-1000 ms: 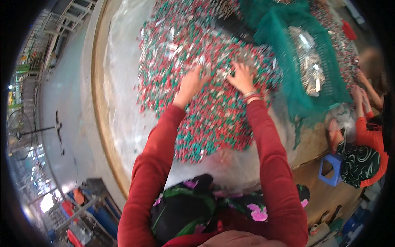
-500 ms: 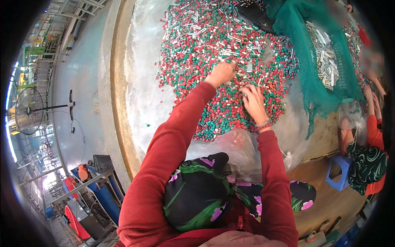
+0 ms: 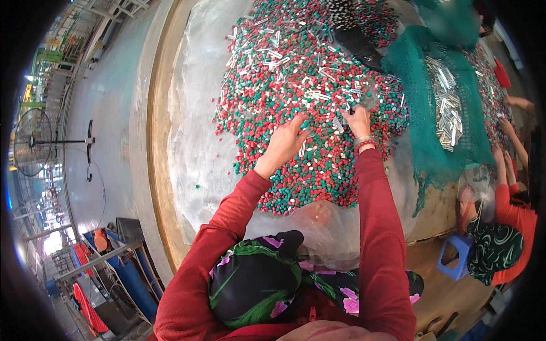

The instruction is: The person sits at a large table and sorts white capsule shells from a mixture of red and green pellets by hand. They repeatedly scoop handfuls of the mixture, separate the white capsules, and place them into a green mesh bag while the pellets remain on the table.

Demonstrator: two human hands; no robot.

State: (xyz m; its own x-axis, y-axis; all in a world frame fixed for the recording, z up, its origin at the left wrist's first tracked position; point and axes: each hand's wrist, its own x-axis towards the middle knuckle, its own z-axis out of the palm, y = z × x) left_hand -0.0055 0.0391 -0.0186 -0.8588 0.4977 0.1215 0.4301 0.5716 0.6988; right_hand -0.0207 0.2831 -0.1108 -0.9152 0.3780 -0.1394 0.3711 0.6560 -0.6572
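The heap of small pieces (image 3: pixel 318 176), red, green and white, lies on a clear plastic sheet (image 3: pixel 196 113) in front of the person, with narrow pale strips scattered through it. The left hand (image 3: pixel 281 144) is positioned over the left-centre of the heap, fingers directed up and to the right, thumb and index finger apart with a gap between them; it is released. Just below its thumb, one strip (image 3: pixel 302 149) stands with its long axis nearly along the view's vertical, upper end leaning slightly right. The right hand (image 3: pixel 360 123) is positioned to the right of centre, fingers bent and directed upward and to the left; whether it grasps anything cannot be told. Beside its fingertips, a wider strip (image 3: pixel 338 125) has its long axis sloping from upper left to lower right. Farther up the heap, another strip (image 3: pixel 327 74) slopes the same way. Near the right edge of the heap, a single strip (image 3: pixel 402 100) points almost straight up the view. A green net (image 3: pixel 398 62) drapes a basket (image 3: pixel 476 116) right of the heap; the basket contains strips with mixed axes. A bead bracelet (image 3: pixel 365 144) encircles the right wrist.
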